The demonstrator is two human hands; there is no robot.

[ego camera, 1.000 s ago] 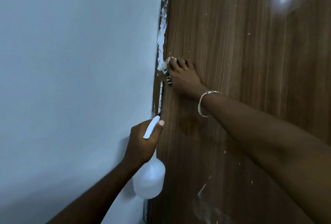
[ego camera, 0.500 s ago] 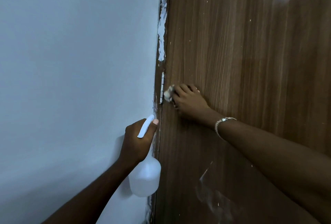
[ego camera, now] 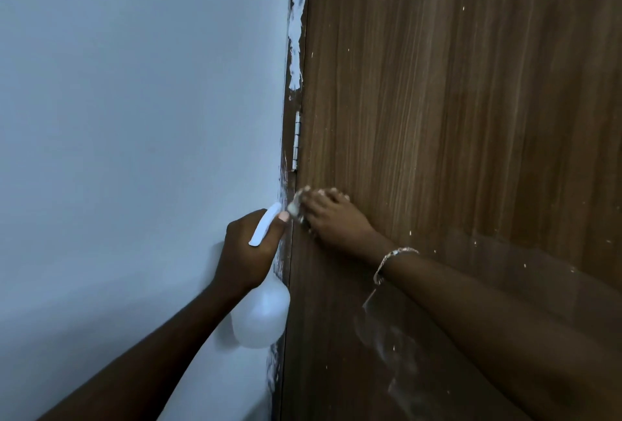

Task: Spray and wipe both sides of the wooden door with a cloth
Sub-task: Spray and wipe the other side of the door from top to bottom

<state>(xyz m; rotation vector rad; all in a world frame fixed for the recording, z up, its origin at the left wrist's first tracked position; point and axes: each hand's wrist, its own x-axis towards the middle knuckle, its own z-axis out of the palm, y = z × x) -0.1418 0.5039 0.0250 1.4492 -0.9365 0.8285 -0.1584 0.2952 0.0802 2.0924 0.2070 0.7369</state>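
Observation:
The brown wooden door (ego camera: 454, 117) fills the right half of the head view, speckled with white flecks. My right hand (ego camera: 336, 222) presses a small crumpled cloth (ego camera: 296, 206) flat against the door's left edge, just below the hinge (ego camera: 296, 141); most of the cloth is hidden under my fingers. My left hand (ego camera: 250, 252) grips the neck of a white spray bottle (ego camera: 261, 316) with its trigger pointing up, held against the wall right beside the cloth hand.
A plain pale wall (ego camera: 134, 117) takes up the left half. White paint smears (ego camera: 296, 26) run down the door frame above the hinge. A glossy reflection patch (ego camera: 397, 346) shows low on the door. A bracelet (ego camera: 390, 260) circles my right wrist.
My right hand has slid the cloth down the door's hinge edge, from above the hinge to below it. The spray bottle hand has stayed about where it was.

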